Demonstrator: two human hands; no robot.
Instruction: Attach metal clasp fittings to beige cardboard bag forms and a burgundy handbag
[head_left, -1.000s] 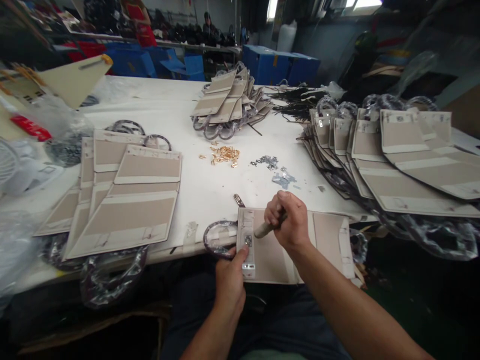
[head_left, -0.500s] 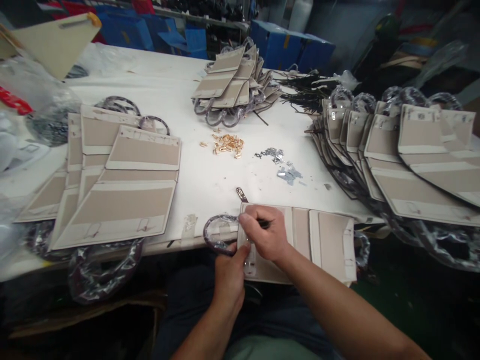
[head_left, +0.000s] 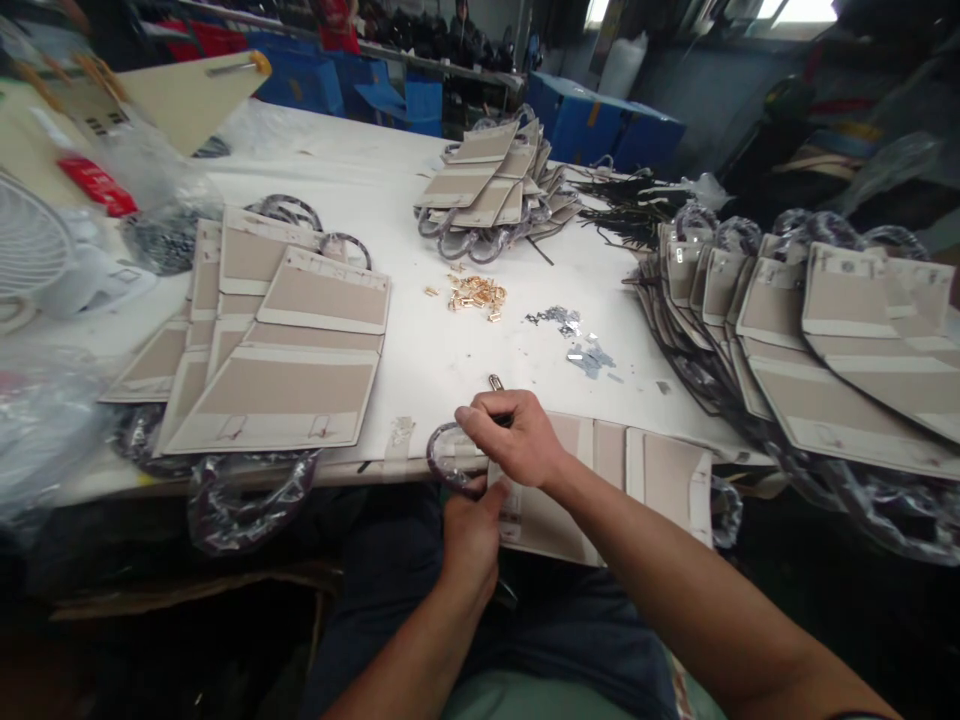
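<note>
A beige flat bag panel (head_left: 562, 520) lies at the table's front edge, partly over my lap. Its purple-brown handle (head_left: 433, 455), wrapped in clear plastic, loops out on the left. My left hand (head_left: 474, 520) pinches the panel's left end, thumb on top and fingers beneath. Just above it, my right hand (head_left: 514, 435) is closed around a slim dark tool (head_left: 496, 383) whose metal end sticks out past the fist. What kind of tool it is, I cannot make out. The right fist hides the panel's upper left corner.
Beige bag panels with wrapped handles lie in piles at left (head_left: 322, 375), back (head_left: 480, 170) and right (head_left: 862, 370). Gold metal pieces (head_left: 478, 292) and silver metal pieces (head_left: 589, 358) are heaped mid-table. Black straps (head_left: 622, 205) lie behind; a white fan (head_left: 30, 235) stands at far left.
The view has tilted up and turned left. My right hand with the tool has shifted left across the panel towards the handle. The left hand keeps its grip.
</note>
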